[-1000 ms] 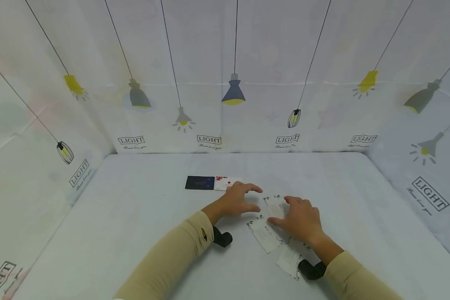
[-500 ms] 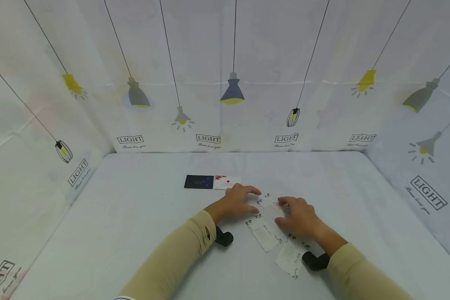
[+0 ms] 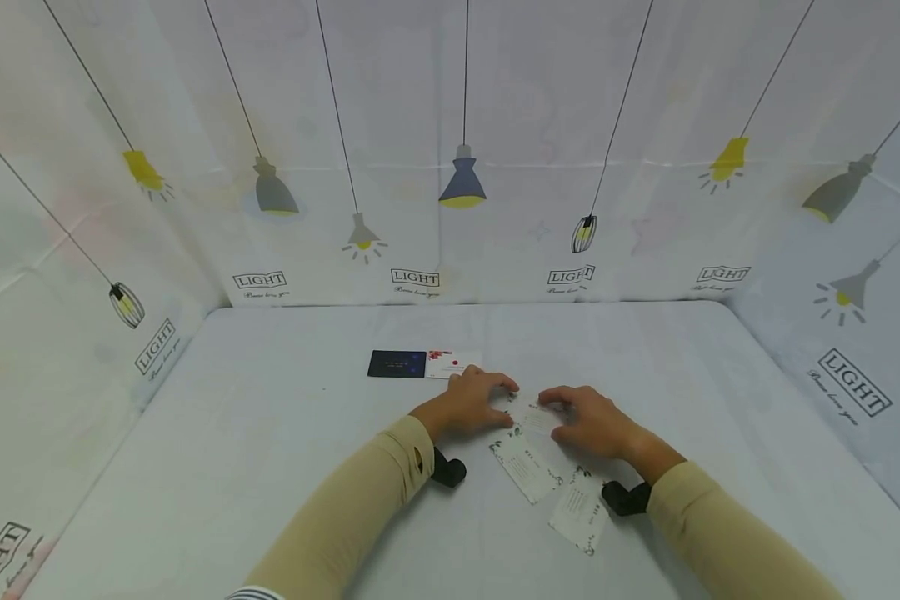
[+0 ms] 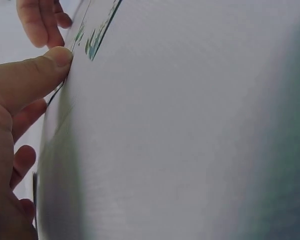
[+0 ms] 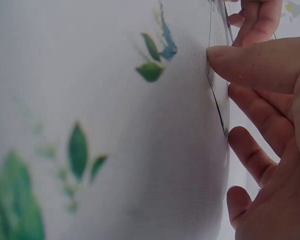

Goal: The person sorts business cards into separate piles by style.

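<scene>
A white business card (image 3: 537,419) with leaf decoration lies between my hands in the head view. My left hand (image 3: 468,402) holds its left end, index finger at the far side and thumb at the near side. My right hand (image 3: 596,423) holds the right end in the same way and covers part of it. In the left wrist view, my left thumb (image 4: 37,75) meets the card's edge. The right wrist view shows my right thumb (image 5: 260,65) against the edge, with the other fingers behind. Two similar leaf-bordered cards, one left (image 3: 525,468) and one right (image 3: 580,512), lie nearer me.
A dark blue card (image 3: 397,364) and a white card with red flowers (image 3: 446,363) lie side by side beyond my left hand. All rest on a white-covered table (image 3: 285,433). A lamp-printed cloth (image 3: 390,100) rises behind and at both sides.
My right hand has moved left, and the leaf-decorated card between my hands has shifted left and turned. My left hand stays nearly in place, now at the card's left end.
</scene>
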The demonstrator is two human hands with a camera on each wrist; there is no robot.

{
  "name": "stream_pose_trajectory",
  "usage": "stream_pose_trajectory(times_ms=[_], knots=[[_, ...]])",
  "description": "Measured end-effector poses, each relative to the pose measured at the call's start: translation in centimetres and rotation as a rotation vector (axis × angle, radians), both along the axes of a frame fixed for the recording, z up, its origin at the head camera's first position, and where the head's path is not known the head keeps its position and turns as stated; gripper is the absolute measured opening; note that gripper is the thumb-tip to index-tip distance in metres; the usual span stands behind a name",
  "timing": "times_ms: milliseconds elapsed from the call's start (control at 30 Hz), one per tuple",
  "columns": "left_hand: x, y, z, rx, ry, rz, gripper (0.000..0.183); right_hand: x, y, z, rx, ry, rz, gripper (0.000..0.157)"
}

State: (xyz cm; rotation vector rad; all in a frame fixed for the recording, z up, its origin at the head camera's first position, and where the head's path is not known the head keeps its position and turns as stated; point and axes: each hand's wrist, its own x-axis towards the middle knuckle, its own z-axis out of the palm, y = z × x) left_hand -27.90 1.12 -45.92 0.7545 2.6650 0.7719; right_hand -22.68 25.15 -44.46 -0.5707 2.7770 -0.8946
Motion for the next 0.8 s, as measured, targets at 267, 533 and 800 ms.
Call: stream_pose_trajectory(times_ms=[267, 533, 800], knots=[[0.1, -0.2, 0.6, 0.017, 0.036, -0.052, 0.045, 0.0, 0.0, 0.2, 0.050, -0.008, -0.066, 0.059], [-0.2, 0.0, 1.8, -0.067, 0.014, -0.093, 0.042, 0.1, -0.2, 1.0, 0.178, 0.013, -0.108, 0.062], [-0.2, 0.2, 2.0, -0.101, 0.040, -0.109, 0.042, -0.3, 0.1, 0.9, 0.174, 0.000, -0.080, 0.061]])
